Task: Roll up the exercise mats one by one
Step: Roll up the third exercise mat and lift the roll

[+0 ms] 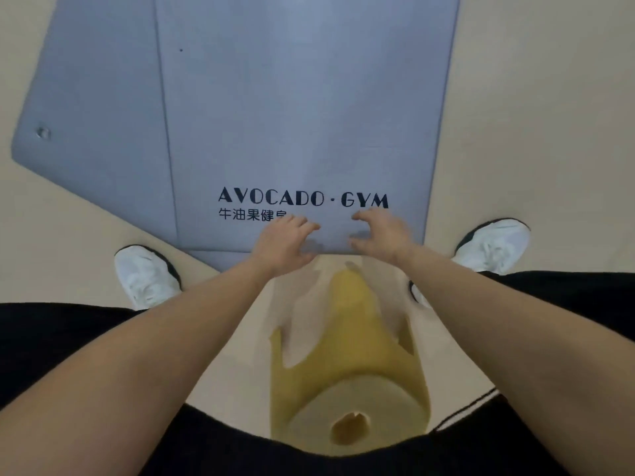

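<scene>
A grey exercise mat (295,108) printed "AVOCADO · GYM" lies flat on the floor in front of me, stacked askew on a second grey mat (92,115) that sticks out to the left. My left hand (283,240) and my right hand (381,233) hover side by side just above the top mat's near edge, fingers spread and loosely bent, holding nothing. Their shadows fall on the mat below them. A rolled yellow mat (347,383) stands between my legs, seen from its end.
The floor (536,132) is beige on both sides of the mats. My white shoes (147,276) (494,243) stand at either side of the mat's near edge. The lower mat has a metal eyelet (43,133) near its left corner.
</scene>
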Tool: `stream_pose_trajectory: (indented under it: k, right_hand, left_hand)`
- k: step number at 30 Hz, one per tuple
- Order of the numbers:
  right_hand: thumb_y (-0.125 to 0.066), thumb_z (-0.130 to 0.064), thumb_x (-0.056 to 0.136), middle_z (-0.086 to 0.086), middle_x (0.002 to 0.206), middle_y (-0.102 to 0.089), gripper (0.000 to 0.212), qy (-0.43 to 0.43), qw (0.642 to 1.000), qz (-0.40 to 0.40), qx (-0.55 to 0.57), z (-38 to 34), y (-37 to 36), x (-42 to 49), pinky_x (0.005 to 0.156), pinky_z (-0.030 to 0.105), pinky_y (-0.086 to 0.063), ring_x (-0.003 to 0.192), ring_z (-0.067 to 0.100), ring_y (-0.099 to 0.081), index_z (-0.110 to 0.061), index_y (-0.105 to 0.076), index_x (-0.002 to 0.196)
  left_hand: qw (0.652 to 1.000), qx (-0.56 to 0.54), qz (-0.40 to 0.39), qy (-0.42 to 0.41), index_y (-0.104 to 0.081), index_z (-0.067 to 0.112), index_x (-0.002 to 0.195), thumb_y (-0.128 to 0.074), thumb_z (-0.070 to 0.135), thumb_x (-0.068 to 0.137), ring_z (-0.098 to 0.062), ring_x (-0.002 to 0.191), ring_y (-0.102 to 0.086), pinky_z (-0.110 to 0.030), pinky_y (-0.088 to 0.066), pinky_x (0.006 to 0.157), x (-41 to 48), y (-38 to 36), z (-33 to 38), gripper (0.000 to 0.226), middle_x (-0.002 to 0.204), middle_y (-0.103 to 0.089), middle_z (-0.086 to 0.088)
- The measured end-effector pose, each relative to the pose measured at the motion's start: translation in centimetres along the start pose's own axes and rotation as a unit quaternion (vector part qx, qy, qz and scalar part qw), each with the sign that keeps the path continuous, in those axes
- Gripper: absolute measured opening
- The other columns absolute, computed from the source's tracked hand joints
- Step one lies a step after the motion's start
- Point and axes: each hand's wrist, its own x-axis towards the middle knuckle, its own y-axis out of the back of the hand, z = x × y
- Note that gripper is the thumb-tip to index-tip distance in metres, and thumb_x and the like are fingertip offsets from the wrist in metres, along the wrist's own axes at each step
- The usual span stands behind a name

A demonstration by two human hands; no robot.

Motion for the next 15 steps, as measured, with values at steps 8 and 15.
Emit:
stream_pose_trajectory:
  k: [8,15]
  right_hand:
    - [-0.08,-0.064,0.071,0.015,0.163,-0.023,0.096,0.08,0.977,0.088,-0.178,2.6,-9.4,6.6,0.117,0.055,-0.017,0.145,0.037,-0.013,-0.028,-0.041,0.151]
    - [-0.079,-0.071,0.07,0.01,0.159,-0.026,0.097,0.104,0.979,0.033,-0.174,1.2,-7.6,4.5,0.119,0.056,-0.022,0.145,0.039,-0.018,-0.029,-0.041,0.148]
  left_hand:
    - [0.957,0.252,0.058,-0.133,-0.052,0.018,0.142,-0.076,0.057,0.066,-0.037,0.134,-0.047,-0.05,-0.039,0.106,3.9,-7.1,-8.0,0.089,0.153,-0.048,-0.013]
    - [0.957,0.222,0.092,-0.162,-0.074,0.018,0.103,-0.055,0.067,0.074,-0.03,0.1,-0.068,-0.035,-0.053,0.066,1.2,-4.6,-7.3,0.06,0.118,-0.073,-0.004]
